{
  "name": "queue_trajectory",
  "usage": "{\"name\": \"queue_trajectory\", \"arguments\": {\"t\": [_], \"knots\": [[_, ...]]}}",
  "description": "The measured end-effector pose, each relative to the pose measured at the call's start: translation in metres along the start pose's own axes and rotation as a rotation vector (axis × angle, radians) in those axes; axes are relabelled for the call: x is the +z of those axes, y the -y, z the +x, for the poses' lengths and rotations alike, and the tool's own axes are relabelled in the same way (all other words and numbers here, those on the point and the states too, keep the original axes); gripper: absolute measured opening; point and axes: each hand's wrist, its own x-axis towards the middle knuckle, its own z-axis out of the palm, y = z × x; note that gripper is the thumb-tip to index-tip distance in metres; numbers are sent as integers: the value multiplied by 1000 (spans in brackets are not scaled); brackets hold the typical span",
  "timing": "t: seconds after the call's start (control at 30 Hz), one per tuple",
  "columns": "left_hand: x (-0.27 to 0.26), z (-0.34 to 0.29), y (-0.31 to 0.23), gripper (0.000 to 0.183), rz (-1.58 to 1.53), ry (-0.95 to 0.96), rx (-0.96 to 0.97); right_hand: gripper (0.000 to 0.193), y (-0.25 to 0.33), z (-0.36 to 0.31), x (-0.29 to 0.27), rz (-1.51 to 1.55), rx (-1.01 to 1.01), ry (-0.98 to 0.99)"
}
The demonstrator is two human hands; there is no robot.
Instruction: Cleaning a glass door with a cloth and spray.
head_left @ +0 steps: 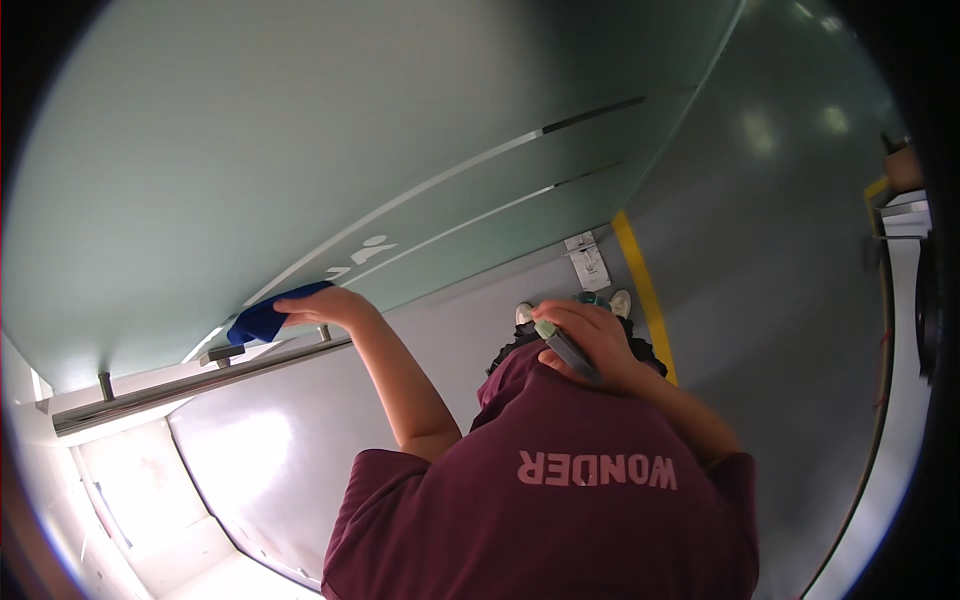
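Note:
My left hand [322,305] reaches out to the left and holds a dark blue cloth [262,318] against the greenish frosted glass panel [300,130]. The cloth lies beside the panel's pale stripes, just above a long metal bar handle [200,385]. Close to my body, my right hand [595,340] is closed round a spray bottle, its grey head [568,352] tipped with a pale green nozzle. My fingers hide most of the bottle; a bit of teal shows beyond them.
A metal plate [587,262] lies on the grey floor near my shoes. A yellow floor line [643,290] runs past on the right. White equipment with a dark edge [908,270] stands at the far right. Bright light glares at lower left.

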Motion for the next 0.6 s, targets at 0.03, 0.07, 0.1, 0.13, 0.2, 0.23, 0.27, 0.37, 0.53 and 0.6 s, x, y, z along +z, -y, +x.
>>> {"name": "queue_trajectory", "arguments": {"t": [0.03, 0.07, 0.1, 0.13, 0.2, 0.23, 0.27, 0.37, 0.53, 0.6], "knots": [[6, -17, -9, 69, -1, -3, -8, 46, -3, 1, 0, 30, -15, -13], [15, -36, -27, 69, 3, 69, 31, 46, -5, 0, 0, 59, -27, -26], [21, -54, -37, 69, 6, 139, 72, 46, -9, -1, 0, 48, -24, -22], [24, -69, -38, 69, 2, 137, 60, 47, -13, -3, -1, 65, -37, -25], [30, -95, -40, 67, 84, 286, 219, 47, -19, -6, -5, 69, -49, -22], [35, -106, -40, 61, 19, 330, 264, 47, -22, -6, -6, 86, -68, -21], [38, -117, -33, 58, 50, 378, 310, 48, -22, -7, -8, 99, -86, -21], [48, -148, -50, 70, 191, 654, 412, 48, -19, -8, -14, 61, -84, -43], [82, -207, -80, 30, 155, 720, 906, 46, -26, -16, -21, 55, -83, -117], [92, -225, -100, 31, 162, 809, 962, 45, -28, -21, -25, 57, -89, -143]]}}
